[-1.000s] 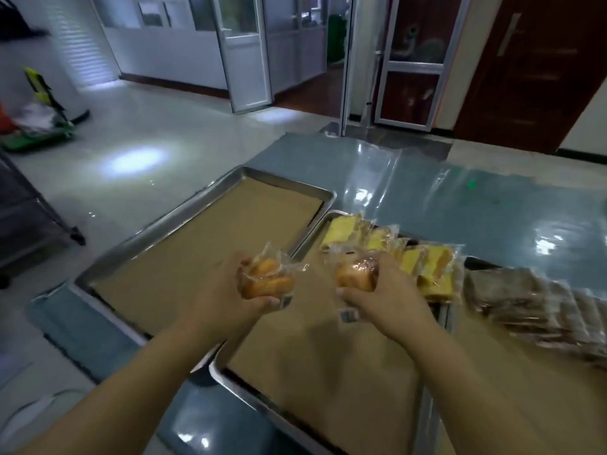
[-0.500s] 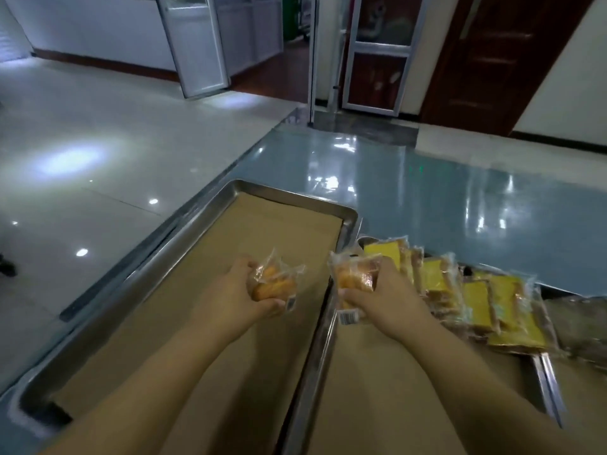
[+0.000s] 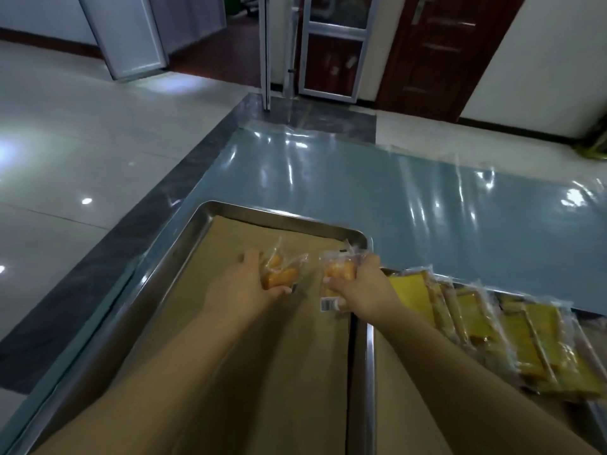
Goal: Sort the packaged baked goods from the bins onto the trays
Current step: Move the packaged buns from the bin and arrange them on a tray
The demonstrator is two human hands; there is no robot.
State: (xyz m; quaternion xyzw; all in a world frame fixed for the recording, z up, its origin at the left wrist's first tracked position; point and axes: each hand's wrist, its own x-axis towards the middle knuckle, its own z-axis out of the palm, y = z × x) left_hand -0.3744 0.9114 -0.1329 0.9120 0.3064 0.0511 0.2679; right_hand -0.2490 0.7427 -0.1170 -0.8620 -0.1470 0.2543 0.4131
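Orange buns in clear wrap, 2 of them: 1st bun packet [image 3: 279, 274] in the left hand [image 3: 243, 287], 2nd bun packet [image 3: 338, 274] in the right hand [image 3: 364, 284].
Both hang low over the far end of the left steel tray [image 3: 282, 218] lined with brown paper, just beside each other, likely to start a row apart from the other kind. Left fingers and thumb curl round their packet; right thumb and curled fingers pinch theirs, barcode end nearest. The right steel tray [image 3: 368, 389] carries overlapping clear-wrapped yellow cake slices [image 3: 476, 323], at least 5; overlap hides the exact count. The 2 trays sit side by side on a blue-grey film-covered table [image 3: 394, 192].
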